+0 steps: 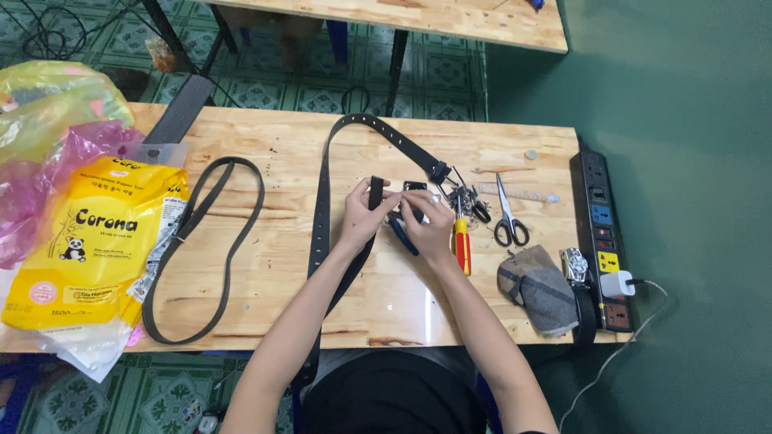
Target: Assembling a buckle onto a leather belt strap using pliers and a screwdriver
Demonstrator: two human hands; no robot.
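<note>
Pinching belt end [375, 193] inside left hand [362, 215] grip

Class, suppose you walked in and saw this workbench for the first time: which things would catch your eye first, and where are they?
First the two hands at the middle of the wooden table: the left hand pinches the end of a black belt, the right hand is at a small black buckle. Next, the bright yellow package at the left edge. Then the scissors and red-and-yellow screwdriver to the right.
</note>
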